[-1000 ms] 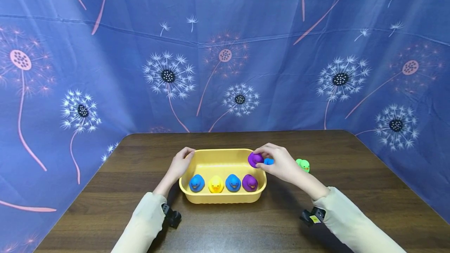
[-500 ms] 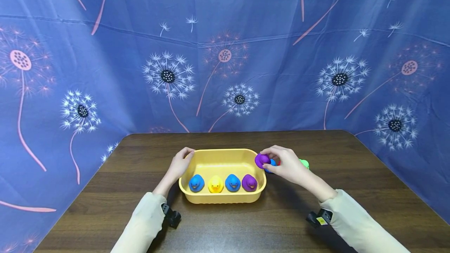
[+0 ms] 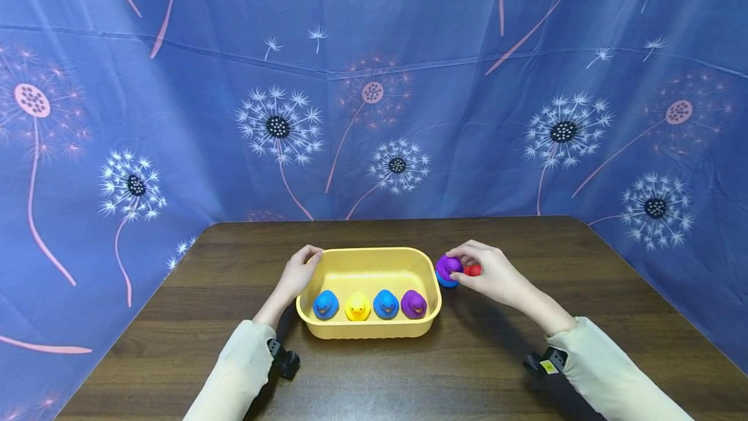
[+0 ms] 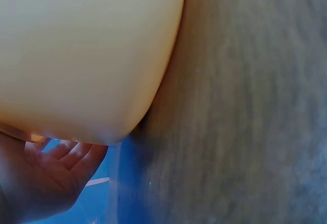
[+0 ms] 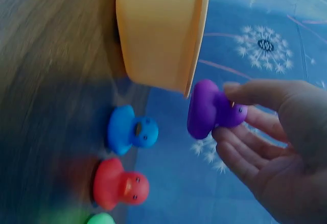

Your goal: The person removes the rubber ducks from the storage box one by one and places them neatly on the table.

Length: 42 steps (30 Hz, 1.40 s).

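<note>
My right hand (image 3: 493,273) pinches a purple rubber duck (image 5: 204,110) between thumb and fingers. In the right wrist view the duck is held up, clear of the tabletop. It partly covers a blue rubber duck (image 3: 447,282) in the head view, just right of the yellow tub (image 3: 368,330). My left hand (image 3: 300,271) grips the tub at its back left corner; in the left wrist view the tub wall hides its fingertips. Along the tub's front side sit a blue duck (image 3: 326,305), a yellow duck (image 3: 358,306), another blue duck (image 3: 386,304) and a purple duck (image 3: 413,305).
Behind the right fingers a red duck (image 3: 473,270) stands on the wooden table (image 3: 362,382). Part of a green duck (image 5: 100,219) shows beyond it in the right wrist view. A blue dandelion-print cloth (image 3: 350,102) hangs behind the table.
My right hand has carried the purple duck from above the tub's right end to the right, outside the rim. The red duck has come into view. My left hand stays at the tub.
</note>
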### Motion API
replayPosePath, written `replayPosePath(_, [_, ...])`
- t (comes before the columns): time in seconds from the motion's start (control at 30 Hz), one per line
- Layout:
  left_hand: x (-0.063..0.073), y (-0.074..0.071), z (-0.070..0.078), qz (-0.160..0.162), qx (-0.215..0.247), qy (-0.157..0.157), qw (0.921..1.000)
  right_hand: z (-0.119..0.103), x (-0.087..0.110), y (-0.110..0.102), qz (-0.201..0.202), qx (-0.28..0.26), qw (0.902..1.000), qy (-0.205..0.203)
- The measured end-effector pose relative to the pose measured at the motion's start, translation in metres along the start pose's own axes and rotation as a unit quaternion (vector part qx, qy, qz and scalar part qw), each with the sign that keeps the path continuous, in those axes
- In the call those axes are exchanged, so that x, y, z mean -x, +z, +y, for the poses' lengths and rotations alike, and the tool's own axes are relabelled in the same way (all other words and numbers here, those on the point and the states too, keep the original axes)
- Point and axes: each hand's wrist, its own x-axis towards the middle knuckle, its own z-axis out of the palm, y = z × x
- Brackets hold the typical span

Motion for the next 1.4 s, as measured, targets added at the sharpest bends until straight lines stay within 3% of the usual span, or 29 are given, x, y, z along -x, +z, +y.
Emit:
replayPosePath(0.33, [0.001, -0.001, 0.001, -0.006, 0.000, -0.004, 1.0000, 0.019, 0.012, -0.013, 0.009, 0.017, 0.9998, -0.006])
replayPosePath(0.57, [0.001, 0.000, 0.001, 0.001, 0.002, -0.004, 1.0000, 0.030, 0.022, -0.021, 0.011, 0.036, 0.9992, 0.016])
replayPosePath(0.93, [0.001, 0.000, 0.002, 0.002, 0.001, 0.000, 1.0000, 0.047, 0.035, -0.030, 0.047, 0.059, 0.9972, 0.001])
replayPosePath(1.4, [0.002, -0.001, 0.001, 0.001, 0.001, 0.002, 1.0000, 0.064, 0.045, -0.040, 0.060, 0.088, 0.9942, 0.017])
